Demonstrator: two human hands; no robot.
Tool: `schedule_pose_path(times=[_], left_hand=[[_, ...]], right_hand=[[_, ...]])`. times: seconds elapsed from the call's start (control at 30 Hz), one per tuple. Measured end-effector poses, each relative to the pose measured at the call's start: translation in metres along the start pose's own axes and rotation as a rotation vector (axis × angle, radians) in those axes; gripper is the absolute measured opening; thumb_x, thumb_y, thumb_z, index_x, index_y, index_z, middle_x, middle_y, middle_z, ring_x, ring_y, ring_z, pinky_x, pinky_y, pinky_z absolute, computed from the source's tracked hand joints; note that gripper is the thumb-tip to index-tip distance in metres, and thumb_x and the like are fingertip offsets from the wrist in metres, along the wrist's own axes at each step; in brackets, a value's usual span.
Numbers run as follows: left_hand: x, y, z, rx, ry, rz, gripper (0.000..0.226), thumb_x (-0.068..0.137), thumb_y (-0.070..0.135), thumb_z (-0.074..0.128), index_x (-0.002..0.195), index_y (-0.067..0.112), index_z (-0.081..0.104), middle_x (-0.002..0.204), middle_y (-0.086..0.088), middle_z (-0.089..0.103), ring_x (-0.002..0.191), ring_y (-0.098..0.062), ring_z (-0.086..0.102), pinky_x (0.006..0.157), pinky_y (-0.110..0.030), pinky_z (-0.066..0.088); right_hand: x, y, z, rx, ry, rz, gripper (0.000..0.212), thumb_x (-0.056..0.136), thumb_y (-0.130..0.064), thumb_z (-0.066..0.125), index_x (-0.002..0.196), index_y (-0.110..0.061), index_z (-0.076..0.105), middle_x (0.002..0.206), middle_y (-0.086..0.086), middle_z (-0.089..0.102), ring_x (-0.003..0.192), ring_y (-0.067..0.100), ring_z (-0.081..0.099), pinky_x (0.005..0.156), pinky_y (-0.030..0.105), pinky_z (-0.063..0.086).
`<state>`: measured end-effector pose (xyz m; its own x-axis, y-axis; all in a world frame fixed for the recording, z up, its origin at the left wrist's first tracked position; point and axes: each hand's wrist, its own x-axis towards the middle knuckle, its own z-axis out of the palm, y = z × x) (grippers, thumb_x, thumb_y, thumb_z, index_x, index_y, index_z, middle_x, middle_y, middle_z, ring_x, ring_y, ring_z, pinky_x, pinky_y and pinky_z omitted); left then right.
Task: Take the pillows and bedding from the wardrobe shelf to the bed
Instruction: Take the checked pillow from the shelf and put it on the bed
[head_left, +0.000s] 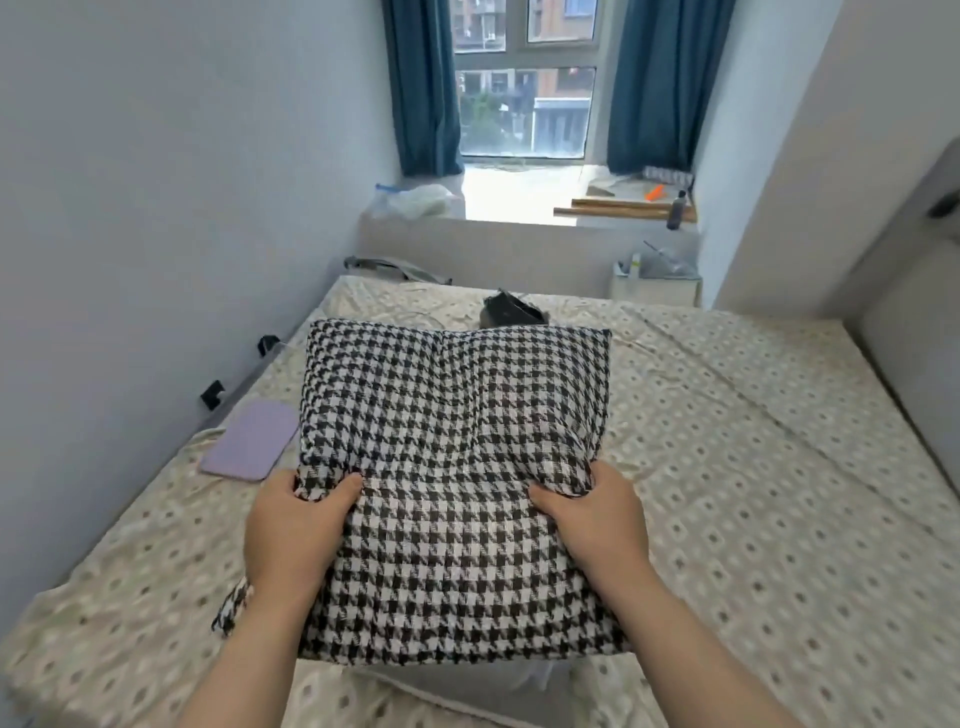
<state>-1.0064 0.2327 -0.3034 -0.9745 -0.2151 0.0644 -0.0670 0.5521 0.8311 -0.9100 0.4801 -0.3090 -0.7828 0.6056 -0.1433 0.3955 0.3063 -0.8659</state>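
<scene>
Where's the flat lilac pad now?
Head view, left side: the flat lilac pad lies on the patterned bed sheet by the wall, left of the black-and-white houndstooth pillow.

I have two bare hands on my feed, the left hand (296, 525) and the right hand (592, 519). The left forearm (244, 654) and the right forearm (691, 644) are slim, smooth and uncovered from wrist to the lower edge of my view. What is worn higher up I cannot tell.

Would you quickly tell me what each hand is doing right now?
Left hand: grips the black-and-white houndstooth fabric pillow by its near left edge.
Right hand: grips the same pillow near its right edge.
</scene>
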Motion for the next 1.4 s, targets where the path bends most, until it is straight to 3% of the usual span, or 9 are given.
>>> schedule_pose_path(times=[0.23, 0.37, 0.53, 0.67, 0.8, 0.9, 1.07, 1.2, 1.4], left_hand=[[0.048, -0.108, 0.108, 0.132, -0.285, -0.059, 0.033, 0.076, 0.048, 0.071, 0.097, 0.024, 0.062, 0.086, 0.010, 0.066, 0.074, -0.013, 0.063, 0.062, -0.031, 0.051], [0.057, -0.180, 0.179, 0.165, -0.385, -0.072, 0.033, 0.077, 0.047, 0.071, 0.100, 0.027, 0.060, 0.087, 0.012, 0.067, 0.074, -0.011, 0.064, 0.060, -0.030, 0.052], [0.056, -0.266, 0.247, 0.280, -0.536, -0.130, 0.068, 0.074, 0.054, 0.070, 0.131, 0.026, 0.045, 0.108, 0.011, 0.059, 0.094, -0.020, 0.062, 0.072, -0.035, 0.052], [0.059, -0.288, 0.262, 0.360, -0.523, -0.184, 0.056, 0.075, 0.053, 0.071, 0.114, 0.021, 0.047, 0.096, 0.007, 0.058, 0.081, -0.017, 0.057, 0.068, -0.034, 0.049], [0.066, -0.281, 0.254, 0.445, -0.557, -0.205, 0.076, 0.058, 0.074, 0.065, 0.110, 0.021, 0.053, 0.099, 0.000, 0.065, 0.083, -0.022, 0.063, 0.071, -0.043, 0.057], [0.067, -0.255, 0.239, 0.563, -0.507, -0.211, 0.099, 0.060, 0.075, 0.063, 0.130, 0.008, 0.044, 0.127, -0.016, 0.054, 0.113, -0.036, 0.054, 0.090, -0.053, 0.050], [0.049, -0.176, 0.205, 0.314, -0.651, -0.096, 0.074, 0.084, 0.048, 0.064, 0.143, 0.011, 0.037, 0.144, -0.008, 0.045, 0.129, -0.026, 0.046, 0.103, -0.047, 0.043], [0.032, -0.105, 0.173, 0.167, -0.765, 0.049, 0.060, 0.089, 0.050, 0.057, 0.140, 0.022, 0.045, 0.141, 0.004, 0.051, 0.124, -0.014, 0.049, 0.102, -0.039, 0.044], [-0.010, 0.015, 0.113, -0.023, -0.737, 0.212, 0.050, 0.091, 0.048, 0.055, 0.136, 0.028, 0.049, 0.136, 0.011, 0.052, 0.122, -0.009, 0.049, 0.103, -0.037, 0.041]], right_hand=[[0.036, 0.115, 0.087, -0.070, 0.064, 0.261, 0.031, 0.075, -0.041, 0.078, 0.094, -0.025, 0.060, 0.083, -0.014, 0.067, 0.071, 0.008, 0.064, 0.061, 0.029, 0.053], [0.064, 0.199, 0.132, -0.115, 0.071, 0.354, 0.056, 0.072, -0.053, 0.074, 0.111, -0.015, 0.060, 0.099, -0.005, 0.070, 0.084, 0.015, 0.067, 0.072, 0.036, 0.058], [0.089, 0.287, 0.172, -0.241, -0.101, 0.501, 0.063, 0.068, -0.063, 0.071, 0.110, -0.021, 0.050, 0.099, -0.008, 0.065, 0.077, 0.013, 0.064, 0.065, 0.036, 0.056], [0.097, 0.304, 0.184, -0.312, -0.113, 0.544, 0.067, 0.068, -0.061, 0.073, 0.112, -0.021, 0.043, 0.098, -0.008, 0.059, 0.079, 0.012, 0.061, 0.061, 0.029, 0.049], [0.096, 0.286, 0.172, -0.366, -0.107, 0.601, 0.090, 0.067, -0.063, 0.073, 0.130, -0.010, 0.039, 0.125, 0.006, 0.055, 0.110, 0.027, 0.057, 0.089, 0.040, 0.052], [0.095, 0.262, 0.160, -0.406, -0.070, 0.618, 0.095, 0.069, -0.061, 0.070, 0.139, -0.009, 0.034, 0.135, 0.012, 0.047, 0.120, 0.031, 0.050, 0.097, 0.045, 0.048], [0.076, 0.201, 0.137, -0.226, -0.029, 0.441, 0.072, 0.083, -0.049, 0.062, 0.142, -0.017, 0.035, 0.143, 0.005, 0.041, 0.126, 0.023, 0.044, 0.103, 0.045, 0.042], [0.050, 0.142, 0.102, -0.050, -0.016, 0.321, 0.061, 0.088, -0.050, 0.057, 0.140, -0.024, 0.039, 0.143, -0.003, 0.045, 0.127, 0.017, 0.044, 0.103, 0.040, 0.041], [0.009, 0.053, 0.003, 0.128, 0.097, 0.163, 0.050, 0.090, -0.044, 0.058, 0.134, -0.024, 0.047, 0.136, -0.007, 0.051, 0.117, 0.009, 0.046, 0.097, 0.031, 0.039]])
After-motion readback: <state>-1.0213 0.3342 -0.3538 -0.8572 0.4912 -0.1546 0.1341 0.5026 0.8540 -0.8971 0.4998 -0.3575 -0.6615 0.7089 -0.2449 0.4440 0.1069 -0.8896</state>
